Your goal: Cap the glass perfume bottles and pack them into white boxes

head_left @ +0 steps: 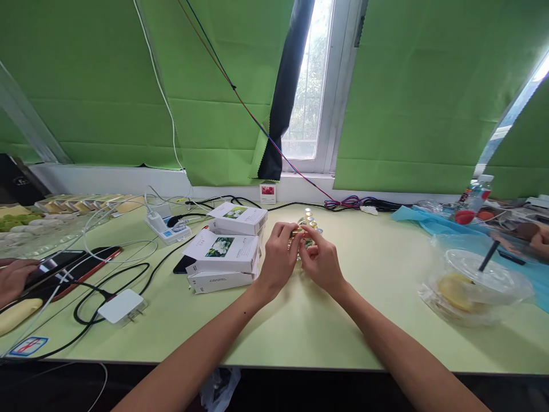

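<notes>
My left hand [279, 257] and my right hand [322, 262] meet over the middle of the table, fingertips close together. Both have their fingers curled in a pinch around a small item with a gold-coloured part, mostly hidden by the fingers, so its kind does not show. Just beyond my hands stand several small bottles with gold and silver caps [311, 220], partly covered by my right hand. Left of my left hand lies a stack of white boxes with flower pictures [234, 252], its upper box with a raised flap.
A white power strip [168, 229], tangled cables and a white charger [123, 306] spread over the left side. A bagged drink cup with a black straw [469, 280] stands at right, near a blue sheet [416, 216]. Other people's hands [16, 279] show at both edges.
</notes>
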Demonstrator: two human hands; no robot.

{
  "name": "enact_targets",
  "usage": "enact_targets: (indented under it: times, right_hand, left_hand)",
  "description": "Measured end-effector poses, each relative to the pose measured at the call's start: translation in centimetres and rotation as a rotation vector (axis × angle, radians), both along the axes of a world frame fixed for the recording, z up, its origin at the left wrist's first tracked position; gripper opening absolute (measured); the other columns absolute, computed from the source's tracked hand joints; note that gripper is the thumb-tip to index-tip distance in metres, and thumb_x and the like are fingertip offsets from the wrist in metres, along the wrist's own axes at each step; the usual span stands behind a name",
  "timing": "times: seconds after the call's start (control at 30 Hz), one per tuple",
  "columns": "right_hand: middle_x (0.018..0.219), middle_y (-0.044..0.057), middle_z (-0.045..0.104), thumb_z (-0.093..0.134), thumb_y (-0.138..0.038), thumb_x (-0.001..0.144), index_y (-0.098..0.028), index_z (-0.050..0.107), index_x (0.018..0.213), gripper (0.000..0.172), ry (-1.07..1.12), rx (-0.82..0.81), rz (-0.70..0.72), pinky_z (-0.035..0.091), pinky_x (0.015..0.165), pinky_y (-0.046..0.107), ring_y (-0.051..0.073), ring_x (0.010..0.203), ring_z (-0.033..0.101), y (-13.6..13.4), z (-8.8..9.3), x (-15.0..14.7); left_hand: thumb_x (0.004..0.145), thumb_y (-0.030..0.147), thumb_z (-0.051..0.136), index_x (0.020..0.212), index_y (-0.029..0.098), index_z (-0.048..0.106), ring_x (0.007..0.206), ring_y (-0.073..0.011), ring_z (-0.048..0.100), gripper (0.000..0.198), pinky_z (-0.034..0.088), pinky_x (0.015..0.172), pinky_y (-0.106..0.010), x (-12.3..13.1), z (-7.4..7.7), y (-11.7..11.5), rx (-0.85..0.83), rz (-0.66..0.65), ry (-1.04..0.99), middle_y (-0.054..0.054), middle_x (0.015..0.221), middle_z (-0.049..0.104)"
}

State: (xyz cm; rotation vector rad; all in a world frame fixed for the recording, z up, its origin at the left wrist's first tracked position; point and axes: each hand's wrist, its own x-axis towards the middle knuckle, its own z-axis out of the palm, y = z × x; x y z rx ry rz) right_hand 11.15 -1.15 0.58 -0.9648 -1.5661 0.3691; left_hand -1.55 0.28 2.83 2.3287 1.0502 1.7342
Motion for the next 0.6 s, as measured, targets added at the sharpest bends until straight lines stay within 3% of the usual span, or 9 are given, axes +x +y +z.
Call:
enact_targets:
  times: [0.33,0.6]
  right_hand:
    - [0.113,0.013,0.071,0.052,-0.025,0.091,-0.018,0.059,0.127,0.037,0.014,0.01,-0.038,0.052,0.044,0.026,0.009,0.046,0.059,0.1,-0.12,0.11]
    - [0.108,0.013,0.073,0.05,-0.022,0.092,-0.016,0.063,0.121,0.032,0.008,0.031,-0.045,0.057,0.053,0.028,0.016,0.067,0.069,0.31,-0.12,0.09]
  left_hand:
    - [0.097,0.023,0.057,0.106,0.021,0.061,0.095,-0.0183,0.064,0.01,0.052,0.081,-0.031,-0.1,-0.35,0.33,-0.001,0.054,0.058,-0.004,0.098,0.069]
    - [0.096,0.019,0.058,0.108,0.021,0.061,0.099,-0.0203,0.062,0.013,0.052,0.083,-0.033,-0.11,-0.7,0.56,-0.025,0.073,0.13,-0.005,0.101,0.069]
